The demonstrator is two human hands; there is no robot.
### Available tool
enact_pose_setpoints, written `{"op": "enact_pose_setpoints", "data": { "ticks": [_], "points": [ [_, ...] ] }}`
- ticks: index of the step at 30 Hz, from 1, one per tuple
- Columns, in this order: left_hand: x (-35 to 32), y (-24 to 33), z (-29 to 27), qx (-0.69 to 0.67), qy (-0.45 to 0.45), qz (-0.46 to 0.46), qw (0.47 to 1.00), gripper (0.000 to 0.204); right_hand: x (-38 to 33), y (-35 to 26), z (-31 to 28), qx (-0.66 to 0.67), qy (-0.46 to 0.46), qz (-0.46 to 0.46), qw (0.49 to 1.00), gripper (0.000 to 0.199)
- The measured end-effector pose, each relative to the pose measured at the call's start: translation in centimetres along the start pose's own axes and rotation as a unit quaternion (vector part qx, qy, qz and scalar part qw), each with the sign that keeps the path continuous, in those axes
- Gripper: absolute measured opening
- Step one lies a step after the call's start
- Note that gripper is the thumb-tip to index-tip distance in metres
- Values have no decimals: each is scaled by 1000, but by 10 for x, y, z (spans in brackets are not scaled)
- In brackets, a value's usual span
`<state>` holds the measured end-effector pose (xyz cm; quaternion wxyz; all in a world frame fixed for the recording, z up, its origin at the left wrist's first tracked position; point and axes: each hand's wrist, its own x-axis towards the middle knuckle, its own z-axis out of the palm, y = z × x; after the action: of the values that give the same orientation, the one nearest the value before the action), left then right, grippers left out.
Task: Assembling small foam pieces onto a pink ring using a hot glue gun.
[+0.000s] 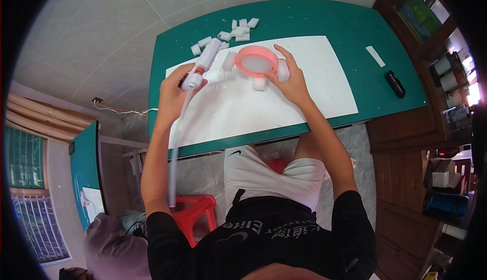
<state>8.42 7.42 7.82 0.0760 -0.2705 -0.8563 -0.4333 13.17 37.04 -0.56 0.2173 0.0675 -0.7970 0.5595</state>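
From my post I had the left hand (175,90) at the left, wrapped fairly tight around the glue gun (207,57). The right hand (294,85) was part-open, thumb on the near right rim of the pink ring (256,73) and forefinger stretched toward the far side, so I read it as holding the ring. Whether the ring was clear of the sheet (253,115) I couldn't tell.

The relation I watched was gun to ring: the ring lay just right of the gun, nearer the right hand, with 1 white block (228,62) between. Being round, it had no clear long axis; 2 more blocks sat at its near side (259,84) and right side (283,71).

The gun's long axis ran from near left to far right, its nozzle pointing toward the loose pieces (242,35), and the glue stick (180,133) trailed nearward behind it.
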Motion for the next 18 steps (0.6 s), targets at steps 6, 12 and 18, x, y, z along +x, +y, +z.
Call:
{"op": "enact_pose_setpoints", "data": {
  "ticks": [6, 12, 18],
  "points": [
    [0, -24, -3, 43, -40, 23, 998, 41, 0, 1, 0, -10, 10, -14, 1000, 75],
    [-5, -59, -2, 71, -47, -20, 996, 42, 0, 2, 0, -15, 14, -16, 1000, 75],
    [-8, -80, -2, 138, -53, -14, 989, 43, 0, 2, 0, -13, 10, -12, 1000, 75]
  ]
}}
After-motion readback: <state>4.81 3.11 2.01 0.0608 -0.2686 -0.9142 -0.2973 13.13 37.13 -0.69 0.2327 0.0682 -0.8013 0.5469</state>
